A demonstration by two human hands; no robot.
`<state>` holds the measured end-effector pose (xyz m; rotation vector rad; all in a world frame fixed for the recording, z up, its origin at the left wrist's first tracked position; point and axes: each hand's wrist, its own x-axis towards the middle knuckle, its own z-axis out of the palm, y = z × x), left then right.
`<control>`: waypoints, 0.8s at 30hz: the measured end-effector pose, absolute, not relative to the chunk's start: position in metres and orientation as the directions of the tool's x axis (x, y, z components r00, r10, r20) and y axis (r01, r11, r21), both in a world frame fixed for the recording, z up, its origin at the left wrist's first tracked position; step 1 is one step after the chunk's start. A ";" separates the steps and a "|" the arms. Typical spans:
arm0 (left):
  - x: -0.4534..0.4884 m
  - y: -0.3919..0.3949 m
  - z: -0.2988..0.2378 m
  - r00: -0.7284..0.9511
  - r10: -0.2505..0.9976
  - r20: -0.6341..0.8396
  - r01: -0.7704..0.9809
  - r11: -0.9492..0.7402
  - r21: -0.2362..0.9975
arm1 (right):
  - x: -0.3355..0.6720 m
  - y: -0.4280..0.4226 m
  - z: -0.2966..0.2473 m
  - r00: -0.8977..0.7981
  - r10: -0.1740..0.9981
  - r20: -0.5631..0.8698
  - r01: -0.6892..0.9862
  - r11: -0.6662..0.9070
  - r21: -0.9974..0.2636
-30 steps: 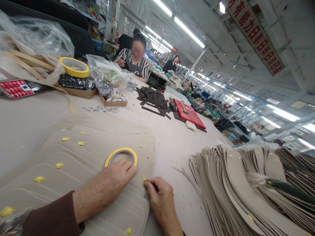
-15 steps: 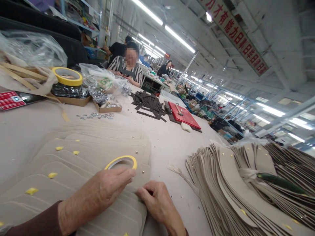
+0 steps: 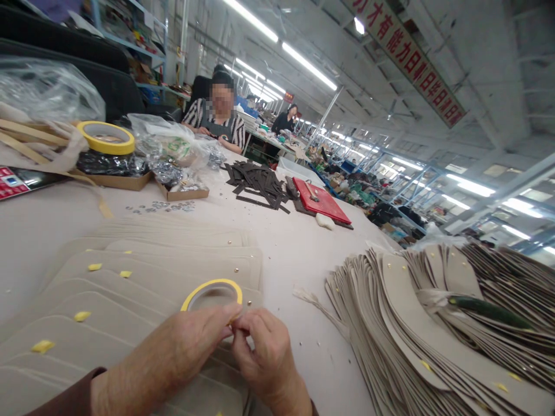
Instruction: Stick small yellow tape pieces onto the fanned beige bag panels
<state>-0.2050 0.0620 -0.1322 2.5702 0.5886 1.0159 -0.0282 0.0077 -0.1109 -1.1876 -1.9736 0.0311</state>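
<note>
A small roll of yellow tape point(image 3: 212, 292) lies on overlapped beige leather panels point(image 3: 143, 283) dotted with yellow tape bits. My left hand point(image 3: 195, 341) and my right hand point(image 3: 262, 352) meet just below the roll, fingertips pinched together at its near edge. What the fingers pinch is too small to make out. A dark red sleeve covers my left forearm.
A fanned stack of beige pieces point(image 3: 433, 323) fills the right. Farther back are a larger yellow tape roll point(image 3: 105, 138), boxes with plastic bags point(image 3: 173, 156), loose metal studs point(image 3: 160, 205), dark strips point(image 3: 255, 182) and a red board point(image 3: 321, 201). A person in a striped top point(image 3: 217, 118) sits opposite.
My right hand lifted off the panel's edge and moved left to meet my left hand at the small tape roll. Both sets of fingertips now pinch together.
</note>
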 end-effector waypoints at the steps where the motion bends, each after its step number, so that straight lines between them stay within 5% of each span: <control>1: -0.205 0.062 -0.131 0.672 0.488 0.557 0.258 -0.859 0.442 | -0.028 0.008 -0.113 -0.226 0.726 0.649 0.751 0.555 -0.359; 5: -0.206 0.062 -0.130 0.685 0.540 0.490 0.352 -0.833 0.427 | -0.032 0.006 -0.120 -0.202 0.690 0.696 0.783 0.540 -0.309; 7: -0.206 0.061 -0.128 0.684 0.549 0.481 0.382 -0.831 0.405 | -0.036 0.006 -0.121 -0.106 0.746 0.657 0.762 0.485 -0.429; 10: -0.203 0.056 -0.129 0.655 0.531 0.539 0.403 -0.848 0.346 | -0.042 0.008 -0.120 0.196 0.930 0.312 0.522 0.170 -0.836; 12: -0.200 0.054 -0.132 0.633 0.510 0.583 0.404 -0.860 0.313 | -0.040 0.013 -0.119 0.304 0.952 -0.023 0.217 -0.093 -0.972; 15: -0.201 0.057 -0.139 0.633 0.522 0.572 0.460 -0.848 0.264 | -0.024 0.023 -0.121 0.344 0.910 -0.232 -0.020 -0.240 -0.971; 20: -0.210 0.076 -0.134 0.715 0.659 0.235 0.648 -0.750 0.133 | 0.005 0.031 -0.132 0.344 0.901 -0.265 0.026 -0.291 -0.956; 24: -0.212 0.075 -0.122 0.717 0.696 0.030 0.680 -0.709 0.186 | 0.005 0.029 -0.136 0.305 0.912 -0.274 0.083 -0.312 -0.947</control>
